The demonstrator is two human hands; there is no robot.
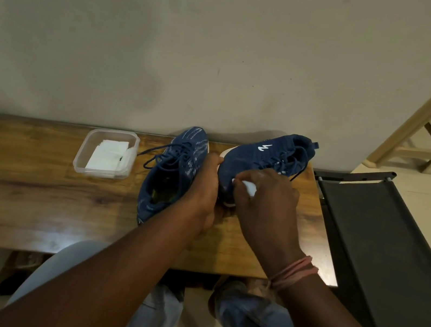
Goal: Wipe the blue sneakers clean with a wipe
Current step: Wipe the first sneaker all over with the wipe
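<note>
**Wiping the toe of the raised sneaker**

On the left of my counter (33,190) sits a clear tub (106,153) holding white wipes. Next lies one blue sneaker (171,173), laces loose. My left hand (205,190) has its fingers clamped on the toe end of the second sneaker (264,157), which is tilted up. My right hand (268,200) pinches a white wipe (247,187) against its toe.

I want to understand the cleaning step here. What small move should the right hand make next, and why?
Probably drag the wipe further along the toe of the tilted sneaker. The right hand already presses it there, the left hand steadies that shoe, and the other sneaker lies flat on the table, waiting.
</note>
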